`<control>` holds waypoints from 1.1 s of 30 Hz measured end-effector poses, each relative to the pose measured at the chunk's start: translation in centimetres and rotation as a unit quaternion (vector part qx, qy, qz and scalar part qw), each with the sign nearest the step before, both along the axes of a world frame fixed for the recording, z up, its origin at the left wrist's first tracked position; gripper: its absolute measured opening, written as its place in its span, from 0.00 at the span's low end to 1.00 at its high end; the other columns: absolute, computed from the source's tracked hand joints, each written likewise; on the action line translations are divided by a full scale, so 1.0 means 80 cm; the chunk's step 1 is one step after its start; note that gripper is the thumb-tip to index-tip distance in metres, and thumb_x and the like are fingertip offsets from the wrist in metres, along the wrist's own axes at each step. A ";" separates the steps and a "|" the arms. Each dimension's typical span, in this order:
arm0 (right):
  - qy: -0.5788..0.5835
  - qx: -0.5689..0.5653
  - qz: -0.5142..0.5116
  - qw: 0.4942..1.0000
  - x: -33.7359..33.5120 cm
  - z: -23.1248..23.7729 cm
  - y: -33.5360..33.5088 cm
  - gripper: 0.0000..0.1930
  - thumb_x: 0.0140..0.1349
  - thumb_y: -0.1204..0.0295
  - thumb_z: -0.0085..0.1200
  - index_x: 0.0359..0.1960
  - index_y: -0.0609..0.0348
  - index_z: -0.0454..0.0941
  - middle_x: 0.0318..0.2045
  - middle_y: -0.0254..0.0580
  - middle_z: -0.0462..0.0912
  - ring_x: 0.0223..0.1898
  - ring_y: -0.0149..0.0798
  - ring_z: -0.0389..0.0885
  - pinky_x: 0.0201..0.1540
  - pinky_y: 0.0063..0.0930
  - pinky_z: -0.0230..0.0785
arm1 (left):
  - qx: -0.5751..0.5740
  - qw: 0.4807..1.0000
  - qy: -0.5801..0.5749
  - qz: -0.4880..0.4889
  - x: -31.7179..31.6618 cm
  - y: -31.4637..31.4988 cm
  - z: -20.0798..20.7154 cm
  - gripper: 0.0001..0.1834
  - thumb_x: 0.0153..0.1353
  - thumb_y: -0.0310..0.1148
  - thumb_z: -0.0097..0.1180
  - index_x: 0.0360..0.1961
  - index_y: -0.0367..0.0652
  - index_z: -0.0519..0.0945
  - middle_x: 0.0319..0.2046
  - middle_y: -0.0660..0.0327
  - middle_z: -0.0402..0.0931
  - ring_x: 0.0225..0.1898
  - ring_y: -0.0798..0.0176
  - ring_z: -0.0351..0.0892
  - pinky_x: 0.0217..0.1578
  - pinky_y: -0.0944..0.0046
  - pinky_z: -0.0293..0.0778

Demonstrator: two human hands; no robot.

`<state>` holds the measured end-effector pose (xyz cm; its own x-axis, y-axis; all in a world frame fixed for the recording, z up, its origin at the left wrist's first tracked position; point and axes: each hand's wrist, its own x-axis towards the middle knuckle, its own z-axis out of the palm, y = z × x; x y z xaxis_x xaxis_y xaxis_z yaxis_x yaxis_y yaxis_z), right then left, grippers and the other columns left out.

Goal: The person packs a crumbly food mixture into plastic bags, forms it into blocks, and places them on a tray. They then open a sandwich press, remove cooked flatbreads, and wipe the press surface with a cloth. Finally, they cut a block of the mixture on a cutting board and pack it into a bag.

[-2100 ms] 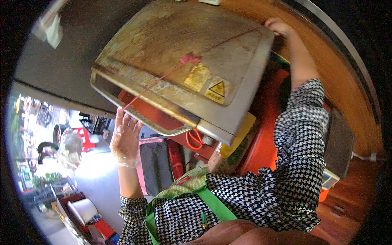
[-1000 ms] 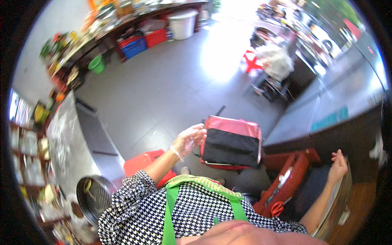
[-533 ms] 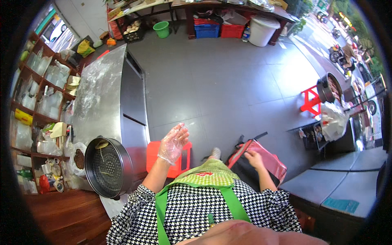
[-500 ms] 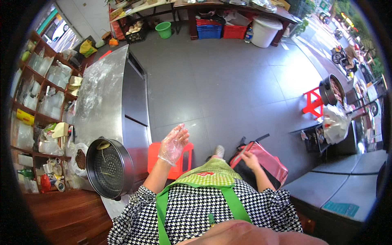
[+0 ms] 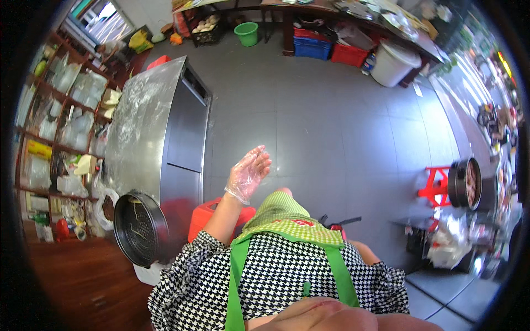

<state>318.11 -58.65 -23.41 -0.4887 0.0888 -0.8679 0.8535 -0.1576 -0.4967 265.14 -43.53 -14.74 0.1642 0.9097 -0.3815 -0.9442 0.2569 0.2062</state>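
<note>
Grey tiled floor [image 5: 309, 124]; left hand [image 5: 248, 172] free

Gloved, loosely open, holding nothing. Right hand hidden; can't tell its grip. Red plastic stool [image 5: 200, 218] shows just below the left hand on my feed: probably light, stiff, slick; I'd grip the seat edge.

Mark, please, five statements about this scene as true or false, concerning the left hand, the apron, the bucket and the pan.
1. The left hand wears a clear plastic glove. True.
2. The left hand holds a knife. False: the left hand holds nothing.
3. The checked apron has green straps. True.
4. A green bucket stands on the grey floor. True.
5. The round perforated pan is at the person's right. False: the pan is at the person's left.
</note>
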 end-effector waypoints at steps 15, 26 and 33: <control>-0.189 0.135 0.182 0.955 -0.030 -0.048 0.076 0.17 0.65 0.58 0.46 0.47 0.49 0.83 0.40 0.45 0.85 0.39 0.48 0.84 0.45 0.40 0.75 | -0.035 0.998 0.010 0.056 0.000 0.063 -0.010 0.22 0.62 0.33 0.56 0.56 0.37 0.74 0.43 0.55 0.81 0.44 0.57 0.81 0.46 0.59 0.79; -0.146 0.350 -0.301 0.875 -0.098 0.030 0.178 0.10 0.59 0.68 0.52 0.34 0.55 0.86 0.22 0.38 0.86 0.26 0.38 0.85 0.33 0.32 0.76 | 0.008 0.997 0.082 0.005 -0.005 0.120 0.031 0.20 0.66 0.31 0.53 0.57 0.35 0.72 0.45 0.55 0.80 0.45 0.60 0.81 0.45 0.64 0.77; -0.043 0.393 -0.247 0.885 -0.147 0.029 0.324 0.16 0.59 0.60 0.58 0.25 0.62 0.82 0.17 0.46 0.82 0.20 0.44 0.82 0.28 0.35 0.74 | -0.114 0.986 0.078 0.094 -0.007 0.074 0.036 0.21 0.65 0.31 0.54 0.58 0.37 0.72 0.43 0.55 0.79 0.43 0.60 0.80 0.44 0.64 0.77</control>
